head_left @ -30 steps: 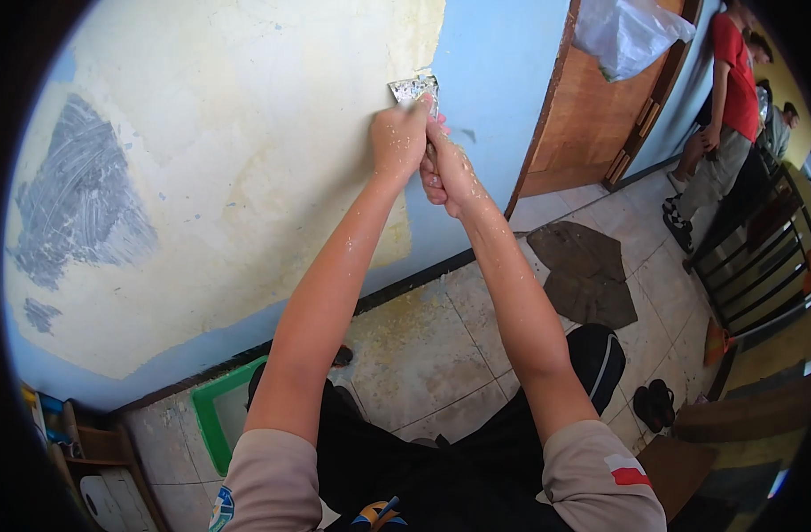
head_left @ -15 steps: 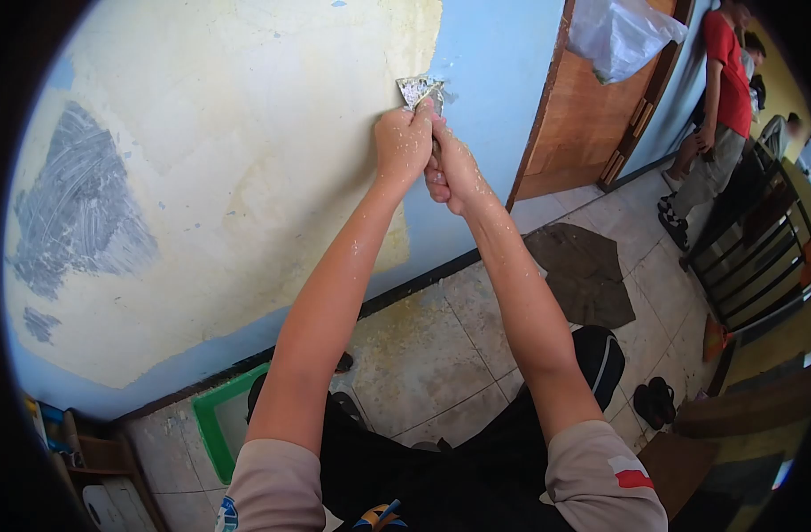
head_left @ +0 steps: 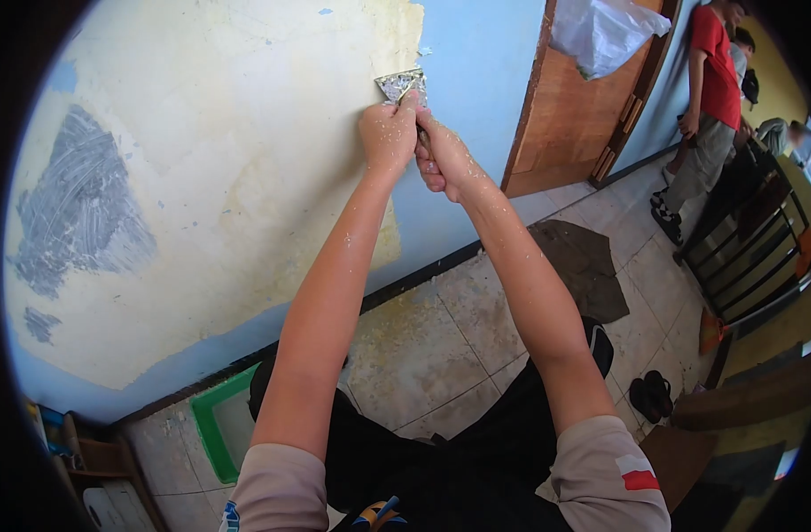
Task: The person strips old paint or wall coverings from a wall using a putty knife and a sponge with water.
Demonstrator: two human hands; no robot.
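A flat metal scraper [head_left: 400, 84], its blade speckled with paint flakes, meets the wall [head_left: 272, 115] where the bare cream patch borders the blue paint. My left hand [head_left: 388, 135] presses near the base of the blade, its fingers mostly turned out of sight. Wrapped round the handle just below is my right hand [head_left: 444, 160], its thumb reaching up toward the blade. Both forearms are stretched forward and dotted with pale flakes. A grey smeared patch [head_left: 82, 208] marks the wall to the left.
A green basin [head_left: 212, 430] stands on the tiles by the wall. A dark cloth [head_left: 583, 266] lies on the floor near the wooden door [head_left: 572, 115], with a plastic bag [head_left: 608, 35] hanging there. A person in red [head_left: 717, 75] stands at right, near black sandals [head_left: 651, 396].
Both hands and the scraper sit slightly further left and up in view, though the whole scene has shifted left too. A small loose flake shows by the blade. The grip is unchanged.
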